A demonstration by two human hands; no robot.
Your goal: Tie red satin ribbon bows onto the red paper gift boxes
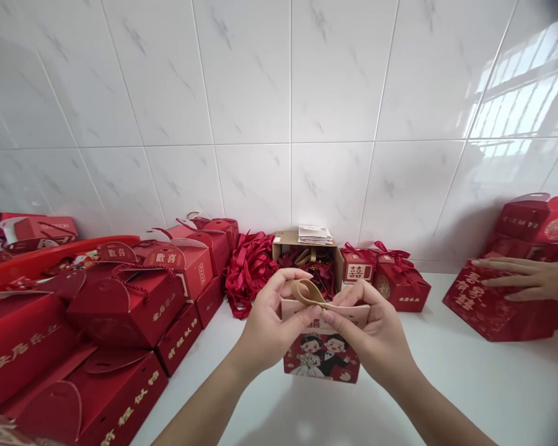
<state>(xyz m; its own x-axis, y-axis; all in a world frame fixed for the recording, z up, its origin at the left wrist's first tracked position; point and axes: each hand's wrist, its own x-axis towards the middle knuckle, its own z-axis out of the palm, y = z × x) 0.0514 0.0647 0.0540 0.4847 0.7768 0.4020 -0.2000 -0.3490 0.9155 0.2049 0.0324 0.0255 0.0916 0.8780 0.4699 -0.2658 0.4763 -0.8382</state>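
Note:
Between my hands is a small red gift bag (320,358) with a cartoon bride and groom on its front, held above the white tabletop. My left hand (281,310) grips its top left edge, the thumb pressing near the middle. My right hand (369,319) pinches the top right edge, its thumb close to the left one. A tan strap (302,290) loops up from the bag's top at the middle, beside a small gold-coloured fastener. Fingers behind the bag's top are partly hidden.
Red gift boxes (125,303) crowd the left side. Behind the bag lie red ribbons (251,266), an open cardboard box (338,266) and ribboned boxes (402,282). Another person's hand (530,279) rests on a red box (483,310) at right. A tiled wall (330,186) bounds the back.

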